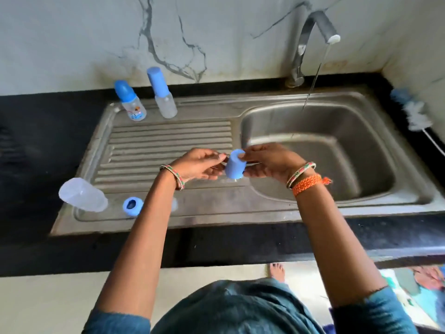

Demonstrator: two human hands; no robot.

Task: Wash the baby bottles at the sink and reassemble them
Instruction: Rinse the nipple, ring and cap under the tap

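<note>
Smooth blue plastic cylindrical cap [235,166] pinched between left hand [199,165] and right hand [269,162] fingers, ribbed steel sink [168,138]

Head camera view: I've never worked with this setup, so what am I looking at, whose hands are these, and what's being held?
There is no machine here. A person wears one camera on their head, looking down at their own arms and a steel sink. The left hand and right hand together hold a blue bottle cap above the drainboard's edge; each grip is at the fingertips. The tap is running into the basin. Two capped baby bottles stand at the back of the drainboard. Nearer the person lie a clear bottle body on its side and a blue ring. A bottle brush rests on the counter at right.
</note>
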